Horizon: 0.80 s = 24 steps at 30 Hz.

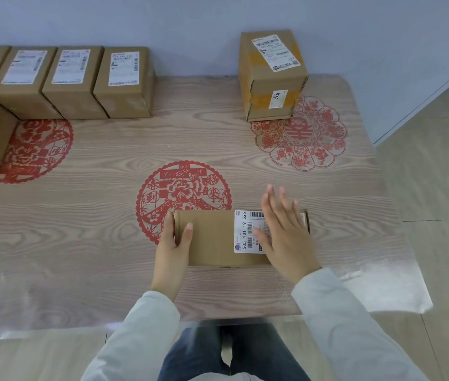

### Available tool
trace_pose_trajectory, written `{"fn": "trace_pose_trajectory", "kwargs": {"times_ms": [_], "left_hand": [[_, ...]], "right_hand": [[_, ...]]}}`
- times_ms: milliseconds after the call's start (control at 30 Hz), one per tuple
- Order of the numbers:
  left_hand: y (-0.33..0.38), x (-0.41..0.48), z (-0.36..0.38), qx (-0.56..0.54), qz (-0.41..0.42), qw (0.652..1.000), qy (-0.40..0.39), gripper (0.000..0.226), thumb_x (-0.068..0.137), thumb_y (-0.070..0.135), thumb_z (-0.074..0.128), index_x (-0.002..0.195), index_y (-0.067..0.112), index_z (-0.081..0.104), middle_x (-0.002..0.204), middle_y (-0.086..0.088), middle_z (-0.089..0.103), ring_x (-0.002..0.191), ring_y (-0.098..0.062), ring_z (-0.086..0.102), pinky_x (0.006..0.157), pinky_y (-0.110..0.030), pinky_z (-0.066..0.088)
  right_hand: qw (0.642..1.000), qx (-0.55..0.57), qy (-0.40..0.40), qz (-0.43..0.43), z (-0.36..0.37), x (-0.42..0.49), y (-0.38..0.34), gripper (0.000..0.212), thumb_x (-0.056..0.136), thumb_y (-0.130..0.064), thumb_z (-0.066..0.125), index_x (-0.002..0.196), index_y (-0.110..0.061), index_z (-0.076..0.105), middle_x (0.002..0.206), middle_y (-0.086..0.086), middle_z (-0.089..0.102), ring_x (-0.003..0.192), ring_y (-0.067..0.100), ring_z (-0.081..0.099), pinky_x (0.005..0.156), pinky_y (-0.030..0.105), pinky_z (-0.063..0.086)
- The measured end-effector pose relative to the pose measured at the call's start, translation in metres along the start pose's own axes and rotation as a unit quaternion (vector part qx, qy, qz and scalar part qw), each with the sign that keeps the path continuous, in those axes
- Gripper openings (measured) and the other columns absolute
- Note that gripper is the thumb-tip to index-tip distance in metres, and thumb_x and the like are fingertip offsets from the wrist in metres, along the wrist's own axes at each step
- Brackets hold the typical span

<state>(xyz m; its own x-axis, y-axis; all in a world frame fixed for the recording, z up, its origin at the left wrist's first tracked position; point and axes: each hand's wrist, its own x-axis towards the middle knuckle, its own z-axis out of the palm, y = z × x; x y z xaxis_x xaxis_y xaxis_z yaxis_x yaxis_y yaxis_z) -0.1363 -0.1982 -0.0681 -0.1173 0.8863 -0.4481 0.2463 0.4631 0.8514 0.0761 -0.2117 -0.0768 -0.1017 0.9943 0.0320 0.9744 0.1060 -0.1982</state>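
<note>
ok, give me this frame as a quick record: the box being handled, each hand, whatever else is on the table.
item: cardboard box, lying flat near the front of the table, white shipping label on top
left hand: grips the box's left end, thumb on top
right hand: fingers straight and spread over the label end; contact unclear
surface: wood-grain table with red paper-cut prints
other: row of labelled boxes far left along the wall; taped box standing alone far right

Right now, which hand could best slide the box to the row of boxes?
Probably the left hand: it grips the box at its left end, nearer that row. The right hand is open over the label.
</note>
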Motion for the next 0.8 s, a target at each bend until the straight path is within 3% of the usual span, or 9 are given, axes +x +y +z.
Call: {"fn": "trace_pose_trajectory", "kwargs": {"times_ms": [133,233,367,567,800], "left_hand": [[-0.007,0.002,0.001,0.018,0.003,1.000,-0.004,0.062,0.097,0.034,0.048,0.152,0.022,0.020,0.142,0.004,0.046,0.124,-0.014,0.047,0.098,-0.027,0.039],[-0.008,0.002,0.002,0.019,0.004,1.000,-0.005,0.065,0.097,0.035,0.048,0.153,0.023,0.016,0.145,0.005,0.042,0.126,-0.013,0.045,0.103,-0.029,0.038],[-0.007,0.002,0.003,0.011,0.002,1.000,-0.004,0.065,0.097,0.034,0.048,0.153,0.022,0.017,0.146,0.004,0.042,0.125,-0.012,0.045,0.096,-0.024,0.037],[-0.011,0.006,0.001,0.021,0.008,1.000,-0.010,0.065,0.096,0.037,0.048,0.152,0.023,0.017,0.148,0.003,0.041,0.131,-0.016,0.043,0.107,-0.033,0.037],[-0.010,0.005,0.003,0.003,0.009,1.000,-0.005,0.064,0.097,0.034,0.049,0.152,0.022,0.020,0.145,0.003,0.043,0.127,-0.016,0.045,0.103,-0.030,0.039]], "right_hand": [[0.998,-0.026,-0.022,-0.052,0.013,0.004,-0.002,0.062,0.102,-0.045,0.004,0.147,-0.003,0.014,0.157,0.008,0.016,0.146,0.014,-0.011,0.117,0.036,0.006],[0.997,-0.047,-0.028,-0.052,0.018,0.002,-0.003,0.061,0.103,-0.044,0.004,0.148,-0.004,0.015,0.157,0.007,0.017,0.147,0.017,0.002,0.117,0.038,0.008],[0.998,-0.037,-0.040,-0.043,0.010,0.005,-0.004,0.062,0.103,-0.043,0.004,0.145,-0.001,0.023,0.154,0.011,0.028,0.143,0.022,0.017,0.116,0.038,0.010],[0.998,-0.022,-0.037,-0.040,0.007,0.008,-0.005,0.063,0.102,-0.045,0.003,0.144,-0.001,0.022,0.153,0.010,0.028,0.142,0.019,0.016,0.117,0.034,0.007],[0.997,-0.030,-0.058,-0.034,0.008,0.007,-0.006,0.064,0.102,-0.044,0.006,0.143,0.000,0.029,0.149,0.013,0.038,0.140,0.022,0.023,0.117,0.033,0.008]]}}
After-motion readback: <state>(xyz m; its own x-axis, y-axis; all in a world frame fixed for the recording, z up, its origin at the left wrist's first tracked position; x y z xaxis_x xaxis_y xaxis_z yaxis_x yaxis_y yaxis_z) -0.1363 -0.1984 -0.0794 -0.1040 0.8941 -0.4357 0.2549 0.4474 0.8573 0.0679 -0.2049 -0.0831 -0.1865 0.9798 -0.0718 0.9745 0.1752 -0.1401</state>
